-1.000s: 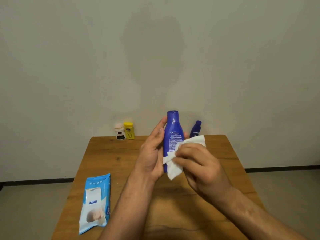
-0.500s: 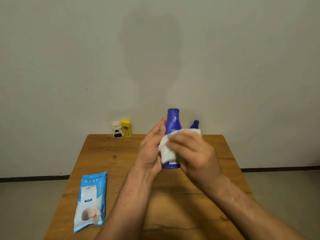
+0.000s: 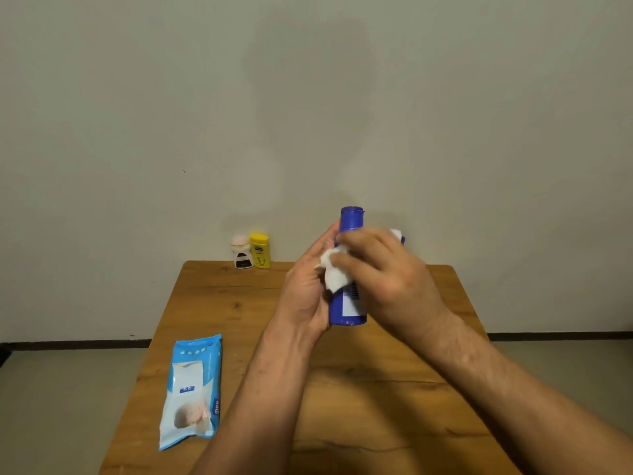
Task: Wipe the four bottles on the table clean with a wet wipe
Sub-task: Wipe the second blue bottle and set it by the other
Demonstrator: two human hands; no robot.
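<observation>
A brown wooden worktop [image 3: 219,303] spreads under the left hand [image 3: 305,289]. Nearer than that hand, off to its left, lies a flat light-blue plastic pack of wipes [image 3: 191,389] — white flap up. Beyond the hand rises a plain grey-beige wall [image 3: 137,97]; left of the hand runs a dark skirting strip [image 3: 75,343] — below it, pale floor [image 3: 61,406].

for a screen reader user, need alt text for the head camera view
A left hand holds a tall blue bottle upright over a wooden table while the right hand presses a white wet wipe to its upper half. A blue wipe pack lies front left; a yellow bottle and a white bottle stand at the far edge.
</observation>
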